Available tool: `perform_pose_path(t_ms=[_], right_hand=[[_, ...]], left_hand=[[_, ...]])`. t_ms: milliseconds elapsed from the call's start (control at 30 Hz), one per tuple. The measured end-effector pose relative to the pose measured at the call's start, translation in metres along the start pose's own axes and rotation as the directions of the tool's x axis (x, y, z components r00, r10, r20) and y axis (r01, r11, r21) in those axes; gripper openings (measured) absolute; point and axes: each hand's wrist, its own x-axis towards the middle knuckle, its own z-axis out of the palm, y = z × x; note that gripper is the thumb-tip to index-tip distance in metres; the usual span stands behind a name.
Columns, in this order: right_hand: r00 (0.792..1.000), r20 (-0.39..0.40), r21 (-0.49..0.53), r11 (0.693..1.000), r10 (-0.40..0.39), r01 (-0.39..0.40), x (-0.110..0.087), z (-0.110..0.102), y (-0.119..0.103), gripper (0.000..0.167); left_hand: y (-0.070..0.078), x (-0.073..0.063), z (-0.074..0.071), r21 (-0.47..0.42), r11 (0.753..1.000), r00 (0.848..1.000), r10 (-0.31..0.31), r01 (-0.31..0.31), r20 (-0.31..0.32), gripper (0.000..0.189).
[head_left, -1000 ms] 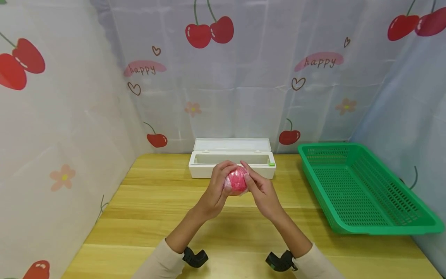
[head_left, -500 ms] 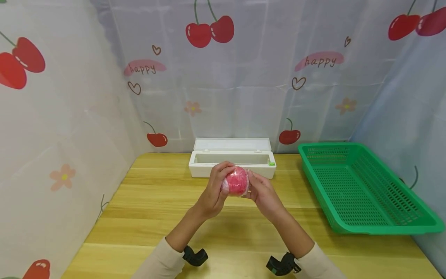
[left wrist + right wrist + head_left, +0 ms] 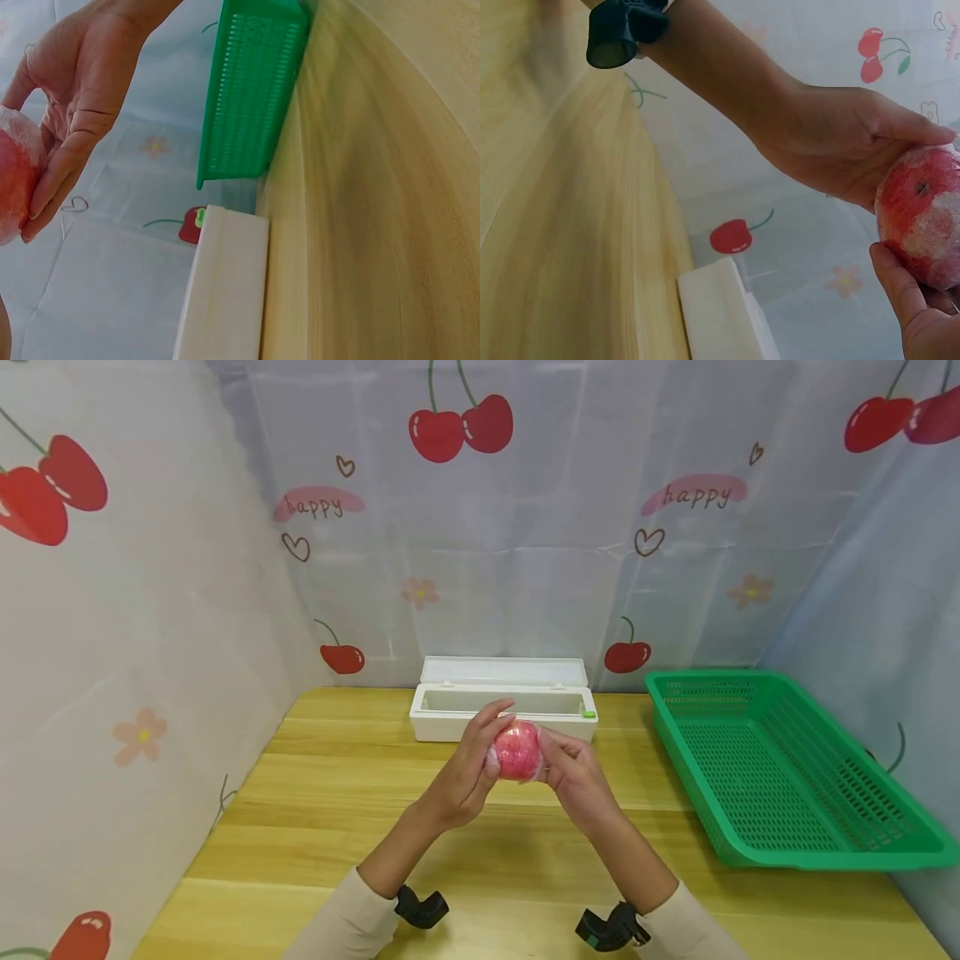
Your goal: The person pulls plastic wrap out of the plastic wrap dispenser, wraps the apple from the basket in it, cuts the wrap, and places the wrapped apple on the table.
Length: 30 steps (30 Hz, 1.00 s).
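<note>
A red apple [image 3: 519, 752], wrapped in clear plastic film, is held up over the table between both hands. My left hand [image 3: 457, 781] grips its left side, thumb in front and fingers over the top. From the right, my right hand [image 3: 579, 781] pinches the film-covered edge with thumb and fingers. Loose, crinkled film shows around the apple [image 3: 13, 180] in the left wrist view. A dark spot like a blossom end marks the apple [image 3: 919, 214] in the right wrist view. Behind the hands stands a white cling-film dispenser box [image 3: 438, 728] with its lid raised.
To the right sits a green perforated plastic basket [image 3: 738, 852]. A wooden table [image 3: 322, 827] lies below the hands. Printed curtains [image 3: 480, 577] close off the back and both sides. Each wrist carries a black camera mount [image 3: 422, 907].
My right hand has shifted from the apple's front to its right edge. The left fingers have lifted and spread slightly at the top. The apple stays about in place.
</note>
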Motion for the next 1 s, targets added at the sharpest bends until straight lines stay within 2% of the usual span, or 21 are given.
perform_pose_path(t_ms=[167, 267, 333, 400, 500, 567, 667, 833, 1000], right_hand=[[0.998, -0.05, -0.108, 0.994, -0.037, 0.031, 0.001, -0.002, -0.001, 0.042], [0.994, -0.065, -0.189, 0.979, -0.086, 0.072, 0.001, -0.002, -0.001, 0.044], [0.989, -0.067, -0.236, 0.965, -0.135, 0.116, 0.001, -0.003, 0.0, 0.044], [0.981, -0.065, -0.261, 0.952, -0.185, 0.162, 0.0, -0.003, 0.001, 0.046], [0.971, -0.054, -0.277, 0.937, -0.234, 0.21, -0.001, -0.003, 0.001, 0.048], [0.966, -0.043, -0.286, 0.929, -0.257, 0.234, -0.001, -0.004, 0.001, 0.05], [0.961, -0.031, -0.295, 0.921, -0.275, 0.254, -0.002, -0.004, 0.001, 0.05], [0.955, -0.037, -0.323, 0.908, -0.293, 0.266, -0.001, -0.005, 0.001, 0.05], [0.959, 0.006, -0.362, 0.893, -0.283, 0.266, 0.002, -0.007, 0.002, 0.051]], left_hand=[[-0.001, 0.001, 0.001, -0.062, 0.997, 0.999, -0.037, 0.037, -0.008, 0.062], [0.001, 0.003, 0.002, -0.152, 0.983, 0.994, -0.106, 0.099, -0.037, 0.068], [0.002, 0.005, 0.003, -0.236, 0.96, 0.985, -0.167, 0.151, -0.048, 0.071], [0.003, 0.005, 0.004, -0.322, 0.926, 0.973, -0.226, 0.199, -0.049, 0.071], [0.006, 0.004, 0.007, -0.409, 0.877, 0.957, -0.288, 0.25, -0.032, 0.064], [0.008, 0.003, 0.009, -0.414, 0.87, 0.953, -0.302, 0.267, -0.021, 0.059], [0.01, 0.002, 0.014, -0.381, 0.881, 0.951, -0.31, 0.28, -0.019, 0.055], [0.012, 0.004, 0.018, -0.366, 0.887, 0.947, -0.318, 0.281, -0.043, 0.06], [0.012, 0.003, 0.018, -0.373, 0.874, 0.934, -0.355, 0.311, -0.053, 0.059]])
